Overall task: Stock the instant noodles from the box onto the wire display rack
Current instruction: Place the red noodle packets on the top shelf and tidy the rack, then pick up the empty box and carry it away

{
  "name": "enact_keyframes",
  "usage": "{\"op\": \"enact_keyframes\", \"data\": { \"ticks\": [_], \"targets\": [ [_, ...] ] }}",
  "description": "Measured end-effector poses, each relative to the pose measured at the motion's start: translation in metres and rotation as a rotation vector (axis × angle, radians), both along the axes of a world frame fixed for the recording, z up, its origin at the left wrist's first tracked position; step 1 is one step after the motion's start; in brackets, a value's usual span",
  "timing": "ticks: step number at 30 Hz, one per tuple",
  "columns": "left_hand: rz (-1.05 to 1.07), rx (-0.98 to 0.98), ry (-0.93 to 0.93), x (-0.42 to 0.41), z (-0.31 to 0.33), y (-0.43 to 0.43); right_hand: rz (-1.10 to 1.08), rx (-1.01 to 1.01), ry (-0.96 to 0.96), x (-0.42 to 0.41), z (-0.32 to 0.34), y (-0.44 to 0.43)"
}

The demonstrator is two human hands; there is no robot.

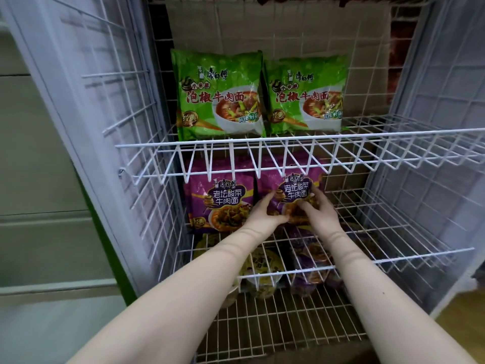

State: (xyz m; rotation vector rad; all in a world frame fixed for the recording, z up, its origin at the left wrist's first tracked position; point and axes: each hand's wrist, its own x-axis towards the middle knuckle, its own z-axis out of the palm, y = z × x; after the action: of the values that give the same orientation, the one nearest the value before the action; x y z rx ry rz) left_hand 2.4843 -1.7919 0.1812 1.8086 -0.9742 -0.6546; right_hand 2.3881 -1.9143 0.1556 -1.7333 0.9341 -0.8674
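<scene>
The middle shelf (380, 219) is reached from the front, through the gap between its low front rail (393, 258) and the hanging front edge of the upper shelf (393, 143). The centre of that gap is taken up by the left hand (265, 214) and right hand (319, 208), by which the right purple packet (288, 185) is gripped. The left part is filled by the left purple packet (217, 200), just beside it. To the right, bare wire is left open up to the right side panel (433, 74). On the upper shelf, left and centre are blocked by two green packets (219, 95); its right part is free.
</scene>
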Motion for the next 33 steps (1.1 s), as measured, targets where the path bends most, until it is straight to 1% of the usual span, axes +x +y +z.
{"op": "enact_keyframes", "data": {
  "ticks": [4, 9, 12, 14, 17, 19, 21, 23, 28, 31, 33],
  "targets": [
    [0.022, -0.075, 0.002, 0.001, 0.009, 0.017, -0.023, 0.040, -0.040, -0.002, 0.006, 0.006],
    [0.044, -0.121, 0.034, 0.000, 0.019, 0.038, -0.119, -0.035, -0.108, -0.005, 0.020, 0.025],
    [0.065, -0.153, 0.027, -0.007, 0.018, 0.045, -0.092, -0.023, -0.193, -0.013, 0.024, 0.047],
    [0.068, -0.172, 0.024, -0.015, 0.019, 0.050, -0.097, -0.038, -0.203, -0.020, 0.029, 0.065],
    [0.057, -0.154, 0.065, -0.029, 0.028, 0.058, -0.108, -0.012, -0.234, -0.032, 0.042, 0.091],
    [0.027, -0.084, 0.071, -0.038, 0.040, 0.062, -0.149, 0.026, -0.226, -0.043, 0.057, 0.107],
    [-0.024, 0.009, 0.049, -0.048, 0.058, 0.065, -0.199, 0.079, -0.207, -0.056, 0.075, 0.120],
    [-0.097, 0.052, 0.031, -0.057, 0.081, 0.067, -0.248, 0.115, -0.177, -0.070, 0.096, 0.132],
    [-0.273, 0.163, 0.070, -0.093, 0.156, 0.080, -0.384, 0.249, -0.079, -0.113, 0.158, 0.163],
    [-0.364, 0.196, 0.102, -0.114, 0.214, 0.082, -0.438, 0.270, -0.067, -0.138, 0.217, 0.175],
    [-0.378, 0.180, 0.120, -0.127, 0.260, 0.078, -0.475, 0.271, -0.092, -0.152, 0.266, 0.180]
  ]
}}
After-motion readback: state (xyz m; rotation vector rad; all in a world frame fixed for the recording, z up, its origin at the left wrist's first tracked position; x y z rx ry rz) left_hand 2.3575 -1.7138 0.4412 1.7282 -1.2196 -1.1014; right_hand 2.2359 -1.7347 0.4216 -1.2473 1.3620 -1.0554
